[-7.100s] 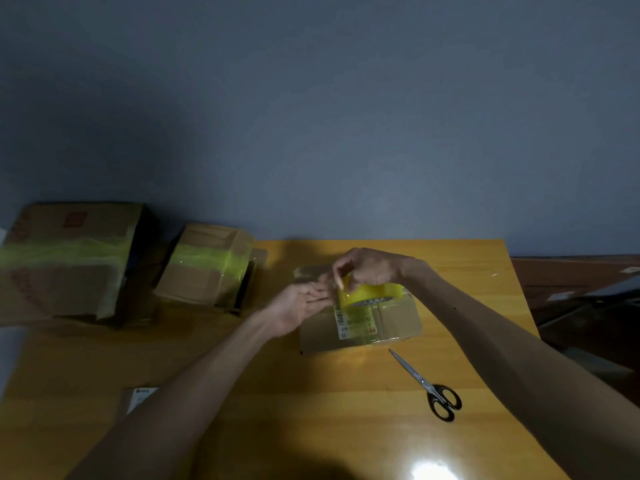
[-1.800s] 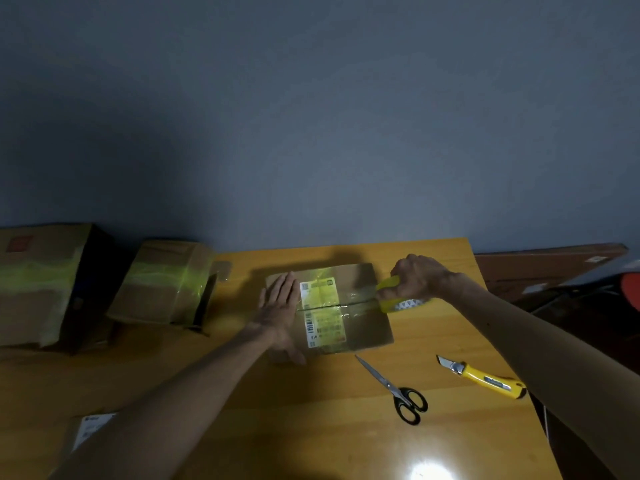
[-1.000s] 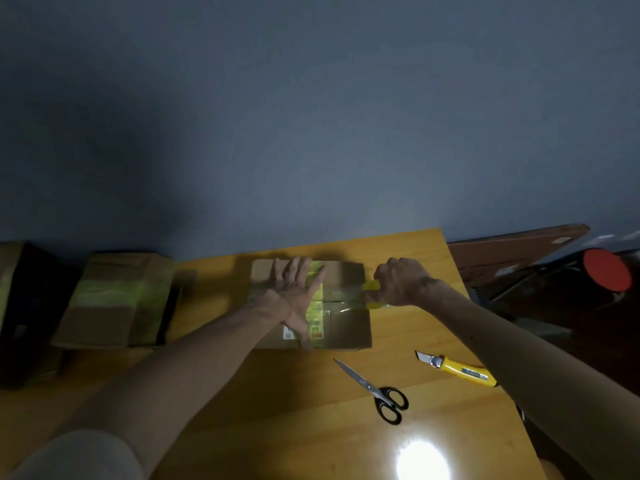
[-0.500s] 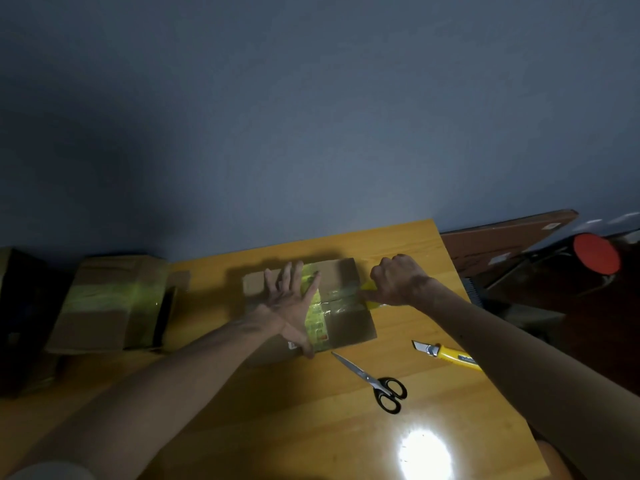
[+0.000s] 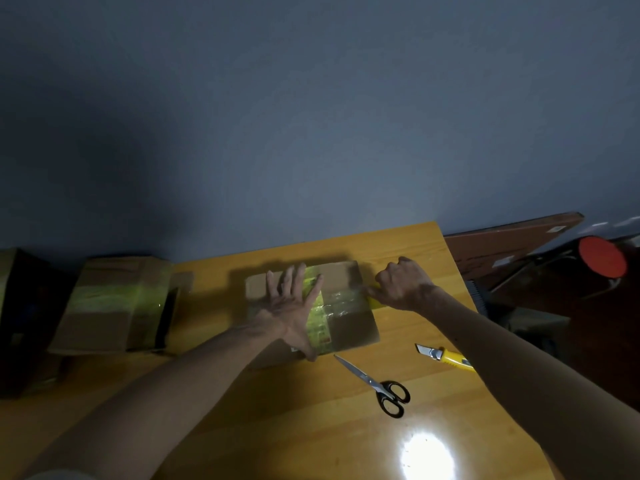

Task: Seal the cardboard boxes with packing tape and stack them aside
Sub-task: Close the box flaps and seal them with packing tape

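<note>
Yellow wooden table [image 5: 242, 427] is holding the cardboard box [image 5: 349, 327] mid-table; left hand [image 5: 294, 313] is lying flat, fingers spread on it, right hand [image 5: 401, 284] is curled tight, pinching yellow tape [image 5: 374, 302] at its right edge

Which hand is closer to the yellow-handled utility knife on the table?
Right. The right hand sits just beyond the yellow-handled utility knife; the left hand lies flat on the cardboard box, farther left.

A plain blue-grey wall [image 5: 311, 116] rises behind the yellow wooden table [image 5: 277, 427], dim in shadow. A bright lamp glare [image 5: 426, 457] sits near the table's near right corner. Beyond its right edge, a brown board [image 5: 502, 240] leans low against the wall, beside a red-seated stool [image 5: 603, 257].
</note>
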